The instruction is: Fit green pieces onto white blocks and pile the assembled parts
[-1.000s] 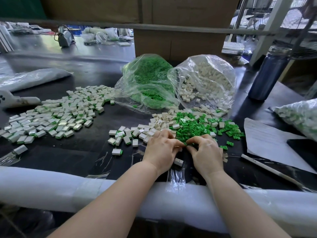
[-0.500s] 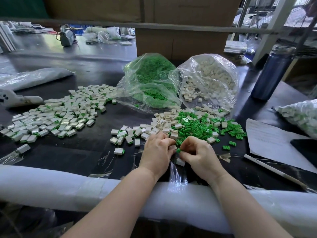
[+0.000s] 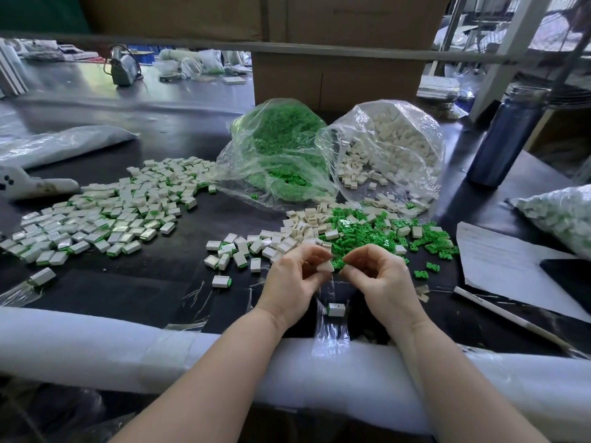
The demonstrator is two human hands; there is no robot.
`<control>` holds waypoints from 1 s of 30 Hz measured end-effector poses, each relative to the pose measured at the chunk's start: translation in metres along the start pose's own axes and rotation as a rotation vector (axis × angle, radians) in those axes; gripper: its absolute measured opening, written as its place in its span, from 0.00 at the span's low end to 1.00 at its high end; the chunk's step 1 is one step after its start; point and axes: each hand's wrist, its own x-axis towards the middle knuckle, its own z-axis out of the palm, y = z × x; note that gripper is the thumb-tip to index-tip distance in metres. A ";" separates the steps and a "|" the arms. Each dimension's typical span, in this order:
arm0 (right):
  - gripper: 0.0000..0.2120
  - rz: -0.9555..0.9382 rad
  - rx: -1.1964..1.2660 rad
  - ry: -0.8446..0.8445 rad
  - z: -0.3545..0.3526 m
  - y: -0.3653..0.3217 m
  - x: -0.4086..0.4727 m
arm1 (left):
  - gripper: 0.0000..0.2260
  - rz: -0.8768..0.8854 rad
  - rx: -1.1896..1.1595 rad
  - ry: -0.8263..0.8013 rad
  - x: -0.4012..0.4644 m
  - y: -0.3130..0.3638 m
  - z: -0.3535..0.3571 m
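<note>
My left hand (image 3: 289, 279) pinches a small white plastic block (image 3: 325, 266) while my right hand (image 3: 380, 276) pinches a small green plastic piece (image 3: 339, 265) just beside it (both raised above the black tabletop (image 3: 134, 289), near the loose green-and-white heap (image 3: 361, 233)).

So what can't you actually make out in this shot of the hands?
- Head view: right hand, curled fingers hide whether it pinches a green piece.
- White block in left hand: mostly covered by fingers.
- Paper sheet: print too small.
- Blue bottle: top blurred.
</note>
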 end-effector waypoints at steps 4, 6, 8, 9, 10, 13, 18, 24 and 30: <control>0.10 -0.013 0.052 -0.020 0.000 -0.002 -0.001 | 0.06 -0.058 -0.140 -0.043 0.000 0.002 -0.002; 0.09 -0.020 0.059 -0.025 0.000 -0.003 -0.002 | 0.06 -0.080 -0.177 -0.057 0.000 0.002 -0.003; 0.09 -0.022 0.066 -0.023 0.000 -0.003 -0.002 | 0.06 -0.101 -0.219 -0.063 -0.001 0.003 -0.003; 0.10 -0.023 0.064 -0.020 0.000 -0.003 -0.002 | 0.06 -0.110 -0.242 -0.064 -0.001 0.003 -0.003; 0.10 -0.023 0.059 -0.019 0.000 -0.002 -0.002 | 0.07 -0.116 -0.263 -0.065 -0.001 0.003 -0.003; 0.11 -0.023 0.052 -0.025 0.000 0.000 -0.001 | 0.08 -0.097 -0.242 -0.054 -0.001 0.002 -0.004; 0.11 -0.057 0.072 -0.007 0.001 -0.001 -0.001 | 0.07 -0.090 -0.192 -0.047 -0.001 0.002 -0.003; 0.09 -0.074 0.061 -0.027 0.001 -0.002 -0.001 | 0.07 -0.085 -0.148 -0.072 0.000 0.000 -0.002; 0.10 -0.070 0.008 -0.041 0.001 0.000 -0.002 | 0.07 -0.105 -0.149 -0.079 0.001 -0.001 -0.003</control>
